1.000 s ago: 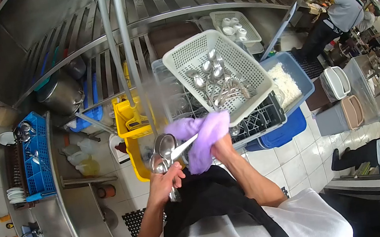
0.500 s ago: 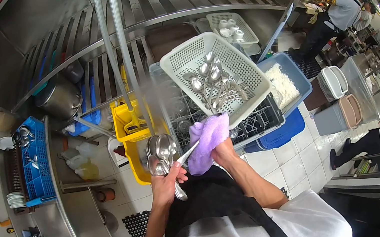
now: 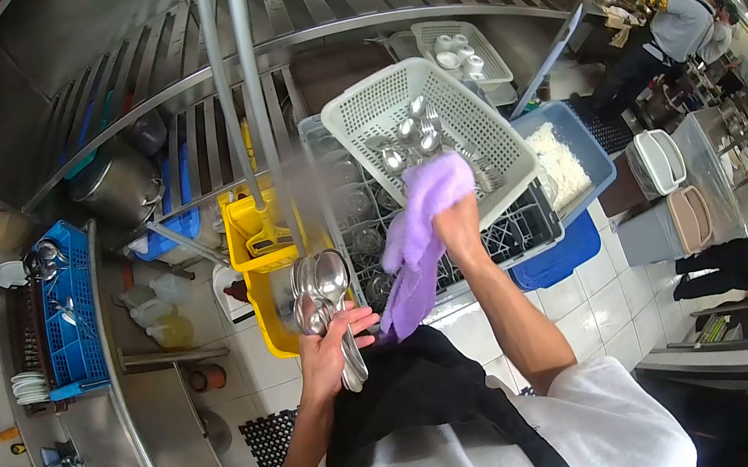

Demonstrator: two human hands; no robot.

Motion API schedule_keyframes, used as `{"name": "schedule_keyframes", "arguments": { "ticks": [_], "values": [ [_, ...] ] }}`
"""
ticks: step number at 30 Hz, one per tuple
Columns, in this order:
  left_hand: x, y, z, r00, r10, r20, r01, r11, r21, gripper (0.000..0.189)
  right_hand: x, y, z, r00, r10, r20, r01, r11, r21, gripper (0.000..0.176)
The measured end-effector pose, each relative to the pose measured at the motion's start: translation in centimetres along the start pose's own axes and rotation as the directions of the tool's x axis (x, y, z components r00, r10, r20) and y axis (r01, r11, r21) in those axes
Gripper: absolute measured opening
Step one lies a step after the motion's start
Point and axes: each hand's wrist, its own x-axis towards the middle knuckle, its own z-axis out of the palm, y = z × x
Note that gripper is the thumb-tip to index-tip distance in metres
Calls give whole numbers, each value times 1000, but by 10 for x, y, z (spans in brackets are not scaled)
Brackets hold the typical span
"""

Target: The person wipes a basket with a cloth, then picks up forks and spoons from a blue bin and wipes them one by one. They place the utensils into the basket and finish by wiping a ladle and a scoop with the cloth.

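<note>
Several spoons (image 3: 331,276) are gripped in my left hand (image 3: 323,352), bowls up and handles down in front of the black apron. My right hand (image 3: 460,230) holds a purple cloth (image 3: 423,225), which hangs down toward the left hand and reaches over the near part of a white perforated basket (image 3: 487,138). Inside that basket lie loose spoons and forks (image 3: 412,137), partly covered by the cloth. The basket rests on a dark glass rack (image 3: 519,233).
A yellow bucket (image 3: 271,317) stands left of the rack. Right of the basket is a blue-grey tub (image 3: 593,157) with white contents. A metal slatted shelf (image 3: 255,14) holds bowls and plates. Two vertical pipes (image 3: 256,84) rise ahead. Other people work at the right.
My right hand has moved forward and right with the cloth, from beside the left hand to over the basket. The left hand's fingers have loosened a little around the spoons.
</note>
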Motion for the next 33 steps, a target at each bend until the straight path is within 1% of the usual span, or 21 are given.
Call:
{"name": "schedule_keyframes", "arguments": {
  "ticks": [2, 4, 6, 9, 11, 12, 13, 15, 17, 18, 20, 21, 23, 25, 26, 27, 29, 30, 31, 32, 33],
  "values": [
    [0, 9, 4, 998, 14, -61, -11, 999, 36, 35, -19, 2, 2, 992, 122, 25, -124, 983, 134, 26],
    [0, 10, 5, 998, 12, -64, -7, 997, 80, 35, -44, 10, 12, 965, -30, 262, 9, 997, 78, 30],
    [-1, 14, 12, 998, 14, -61, -6, 992, 129, 32, -74, 18, 37, 910, -16, 414, -119, 947, 298, 42],
    [4, 0, 15, 994, 94, 63, -97, 994, 51, 24, -82, 14, 41, 813, 80, 576, -220, 959, 177, 36],
    [11, -6, 11, 990, 82, 118, -90, 993, 71, 24, -80, 19, 37, 915, 132, 382, -222, 954, 202, 32],
    [12, -2, 13, 992, 32, 119, -42, 996, 79, 21, -85, 20, 40, 939, 180, 295, -295, 859, 417, 27],
    [13, 2, 16, 993, -14, 117, 4, 997, 83, 19, -85, 4, 43, 940, 173, 295, -290, 861, 418, 27],
    [14, 6, 23, 992, 31, 125, -42, 995, 89, 16, -85, -21, 44, 929, 166, 332, -227, 962, 154, 26],
    [13, 4, 26, 992, 29, 126, -40, 995, 91, 28, -85, -2, 34, 951, 15, 308, -138, 914, 381, 27],
    [16, 4, 20, 989, -96, 109, 83, 989, 121, 41, -79, 20, 35, 962, 175, 210, -258, 833, 490, 24],
    [6, 9, 13, 995, -64, 81, 50, 985, 168, 43, -66, 28, 33, 905, 419, 74, -336, 595, 730, 21],
    [3, 13, 10, 998, -28, 51, 16, 976, 217, 44, -65, 32, 34, 944, 322, 71, -261, 597, 759, 21],
    [6, 6, 4, 999, 0, 45, -11, 967, 253, 44, -83, 16, 36, 851, 447, 277, -502, 534, 681, 18],
    [9, 1, 3, 998, 35, 48, -48, 948, 316, 44, -113, -3, 41, 759, 418, 499, -650, 453, 610, 17],
    [10, -1, 3, 998, 27, 61, -47, 934, 353, 59, -118, -4, 35, 598, 275, 753, -765, 477, 433, 16],
    [7, -1, 6, 998, 23, 57, -42, 934, 354, 59, -115, 0, 33, 595, 277, 755, -768, 473, 432, 16],
    [3, 0, 15, 994, 85, 69, -98, 972, 216, 35, -85, 18, 32, 805, 156, 573, -360, 895, 262, 16],
    [3, -1, 16, 995, 64, 74, -77, 979, 190, 31, -58, 42, 28, 883, -47, 467, 158, 966, -203, 15],
    [3, -1, 16, 995, 66, 72, -78, 979, 189, 31, -45, 38, 27, 977, -33, 211, 59, 991, -118, 16],
    [3, -1, 16, 998, 40, 49, -45, 991, 123, 32, -23, 28, 20, 986, -91, 137, 105, 989, -104, 16],
    [2, -2, 16, 1000, 11, 27, -12, 998, 57, 33, -2, 37, 13, 939, -308, 154, 343, 859, -379, 18]
  ]
}}
